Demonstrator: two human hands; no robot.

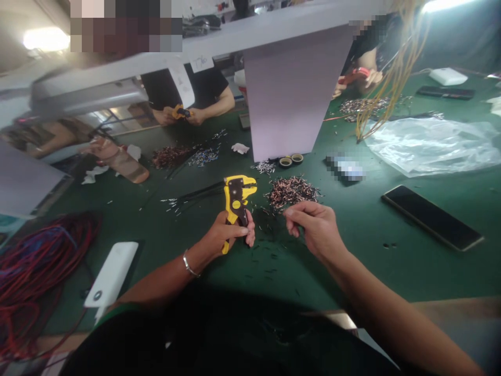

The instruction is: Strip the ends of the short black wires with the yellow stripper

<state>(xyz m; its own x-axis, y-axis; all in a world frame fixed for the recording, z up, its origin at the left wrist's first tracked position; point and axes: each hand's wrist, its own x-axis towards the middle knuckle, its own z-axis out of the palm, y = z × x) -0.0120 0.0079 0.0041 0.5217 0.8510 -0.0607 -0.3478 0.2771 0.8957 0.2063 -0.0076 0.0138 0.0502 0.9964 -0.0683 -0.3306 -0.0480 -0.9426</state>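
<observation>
My left hand [230,232] is wrapped round the handles of a yellow and black wire stripper [236,203], its jaws pointing up and to the right. Close to a pile of short copper-coloured and black wire pieces [293,192], my right hand [311,222] has thumb and forefinger pinched together. Whatever sits between those fingertips is too small to make out. Left of the stripper lies a bundle of black wires [195,197] with pale ends. Small dark scraps [270,256] are scattered on the green table [156,271] between my hands.
A phone [432,216] and a clear plastic bag [434,146] lie on the right. On the left are red cable coils [43,266], a white power bank [111,274] and a bottle [121,159]. A white upright panel [287,99] stands ahead; co-workers' hands [191,116] hold tools beyond.
</observation>
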